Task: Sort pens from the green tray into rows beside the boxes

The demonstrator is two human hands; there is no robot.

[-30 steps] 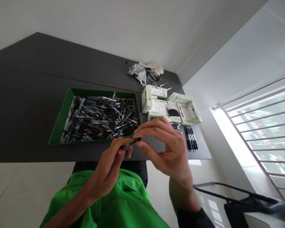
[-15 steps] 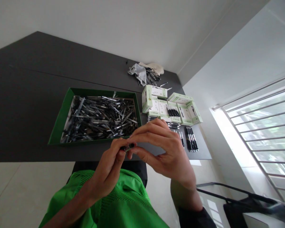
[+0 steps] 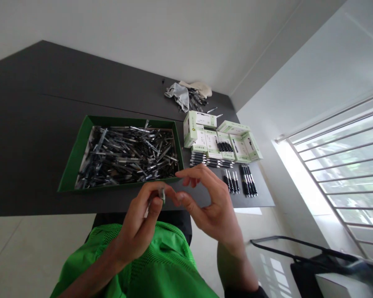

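Note:
My left hand (image 3: 142, 219) is closed, with a pen (image 3: 162, 195) pinched between thumb and fingers. The pen points nearly end-on at me, so only a clear, slightly greenish end shows; the rest lies hidden in the hand. Just to the right, my right hand (image 3: 209, 203) curves with thumb and fingers apart, holding nothing visible. Its thumb tip is at the left fingertips; whether they touch I cannot tell. Behind both hands stands a green box (image 3: 70, 165) heaped with loose black and clear pens (image 3: 127, 153).
Right of the box, light-green cartons (image 3: 191, 128) stand and lie on the dark table (image 3: 27, 124). Rows of pens (image 3: 197, 159) lie before them, with pen parts (image 3: 231, 182) and longer pens (image 3: 248, 181) at right. Grey cloth (image 3: 178, 95) lies at the back.
My right hand has drawn away from the pen and its fingers have spread. The pen's dark end no longer shows in my left hand; a clear end does.

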